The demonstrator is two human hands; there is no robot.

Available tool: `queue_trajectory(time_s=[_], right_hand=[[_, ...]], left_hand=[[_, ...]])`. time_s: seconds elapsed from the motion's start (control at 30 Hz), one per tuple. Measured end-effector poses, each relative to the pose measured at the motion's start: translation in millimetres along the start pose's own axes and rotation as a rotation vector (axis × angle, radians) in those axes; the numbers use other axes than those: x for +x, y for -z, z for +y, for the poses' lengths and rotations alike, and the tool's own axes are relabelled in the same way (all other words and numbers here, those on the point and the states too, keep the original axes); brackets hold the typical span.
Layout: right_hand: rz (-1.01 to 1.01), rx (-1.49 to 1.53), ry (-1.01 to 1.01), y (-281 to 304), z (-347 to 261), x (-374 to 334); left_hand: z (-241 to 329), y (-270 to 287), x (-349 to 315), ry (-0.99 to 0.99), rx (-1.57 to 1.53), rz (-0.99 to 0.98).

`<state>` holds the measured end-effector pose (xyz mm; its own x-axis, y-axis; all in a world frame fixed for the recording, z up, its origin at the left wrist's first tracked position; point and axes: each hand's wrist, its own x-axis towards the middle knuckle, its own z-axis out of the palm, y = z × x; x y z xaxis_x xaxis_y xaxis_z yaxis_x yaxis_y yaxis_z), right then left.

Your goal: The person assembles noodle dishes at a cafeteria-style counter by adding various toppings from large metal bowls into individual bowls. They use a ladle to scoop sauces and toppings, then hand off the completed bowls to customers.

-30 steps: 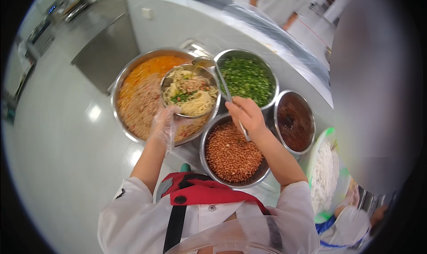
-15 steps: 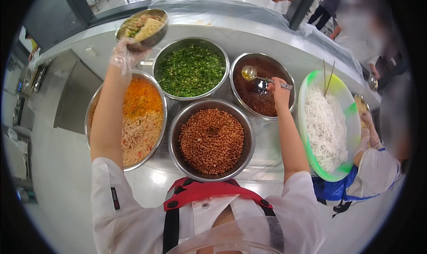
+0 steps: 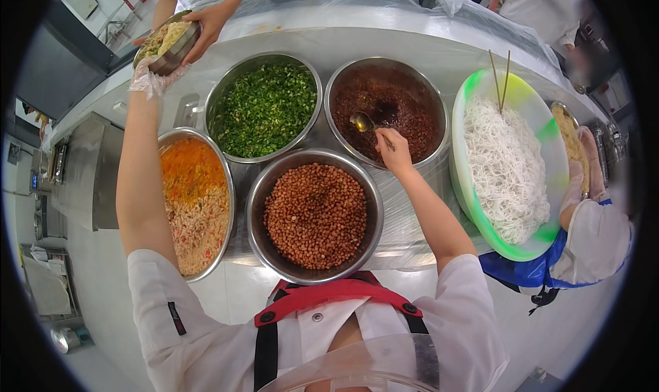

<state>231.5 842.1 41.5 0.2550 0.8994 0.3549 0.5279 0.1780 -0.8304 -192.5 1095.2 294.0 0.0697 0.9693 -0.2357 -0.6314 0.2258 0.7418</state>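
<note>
At the far left, my left hand (image 3: 152,80), in a clear plastic glove, supports a metal bowl (image 3: 180,51) of noodles and toppings from below; part of its fingers is hidden. Another person's hand (image 3: 209,29) grips the same bowl from the far side. My right hand (image 3: 394,150), bare, is closed around the handle of a ladle (image 3: 362,121). Its scoop, with a yellowish shine, is over the left part of a steel basin (image 3: 441,128) of dark red chili sauce (image 3: 419,104). Whether the scoop touches the sauce I cannot tell.
Nearby stand basins of chopped greens (image 3: 264,110), brown round beans or nuts (image 3: 316,213), and orange and pale minced toppings (image 3: 198,213). On the right is a green-white tub (image 3: 552,165) of white noodles with two sticks (image 3: 501,83). Another worker's gloved arm (image 3: 583,179) is beyond it.
My left hand and the noodle bowl have moved farther left, and another person's hands have come onto the bowl. My right hand has shifted left and nearer with the ladle.
</note>
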Motion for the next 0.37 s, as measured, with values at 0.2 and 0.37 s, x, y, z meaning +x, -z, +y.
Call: queue_trajectory(time_s=[0.2,0.37], right_hand=[[0.052,0.179,-0.216,6,-3,-3],[0.201,0.433,-0.596,22,26,12]], left_hand=[[23,33,43,-0.208,0.047,-0.106],[2,9,41,-0.302,0.065,0.074]])
